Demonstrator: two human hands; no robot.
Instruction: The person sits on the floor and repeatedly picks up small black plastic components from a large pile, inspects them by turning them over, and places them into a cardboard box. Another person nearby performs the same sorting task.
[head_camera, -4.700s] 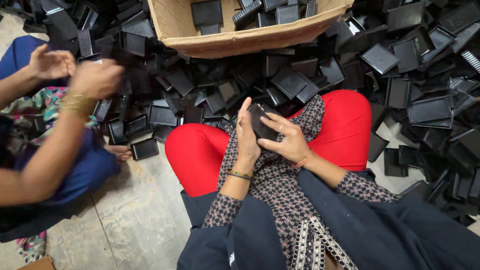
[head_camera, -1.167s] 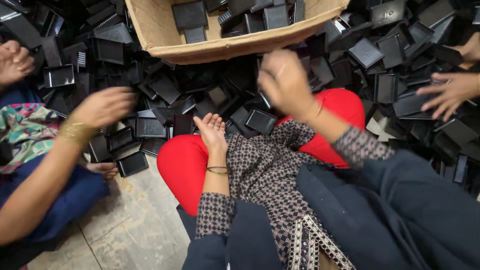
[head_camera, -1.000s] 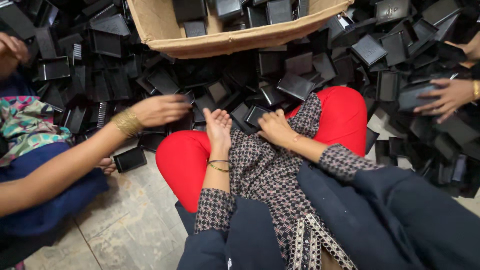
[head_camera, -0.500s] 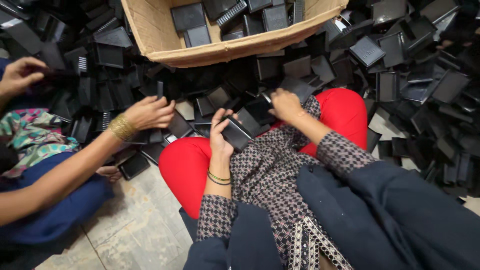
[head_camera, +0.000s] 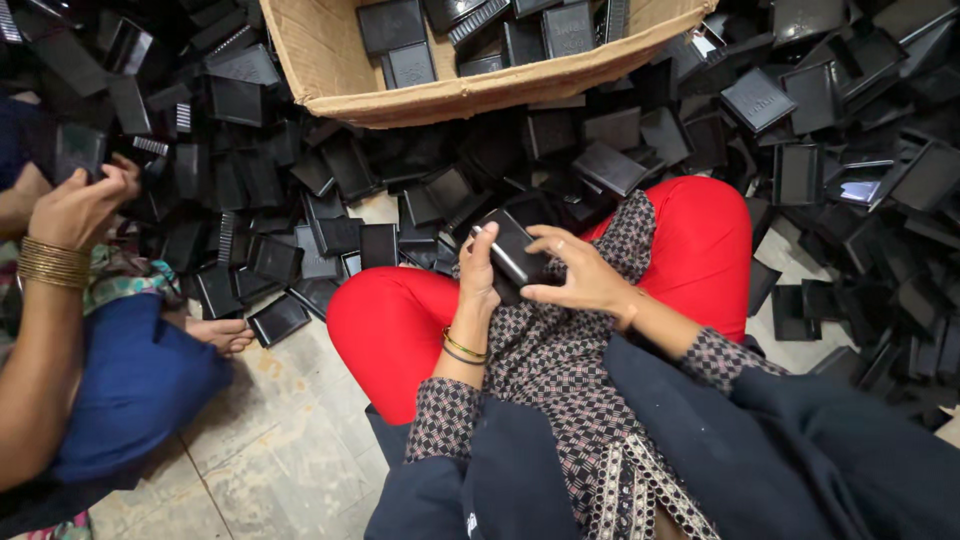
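Note:
I sit cross-legged in red trousers and hold a small black plastic case (head_camera: 515, 252) over my lap. My left hand (head_camera: 478, 275), with bangles on its wrist, grips the case from the left side. My right hand (head_camera: 575, 275) closes on it from the right, fingers over its top edge. A deep pile of similar black plastic parts (head_camera: 330, 190) lies on the floor just past my knees.
An open cardboard box (head_camera: 470, 90) holding several black parts stands at the top middle. At the left a co-worker in blue sits on the tiled floor; that person's hand (head_camera: 85, 205) holds a black part. More black parts (head_camera: 860, 170) cover the floor at the right.
My right hand came back from the pile to my lap and joined my left hand on the black case. The co-worker's hand pulled back leftward from the pile with a part.

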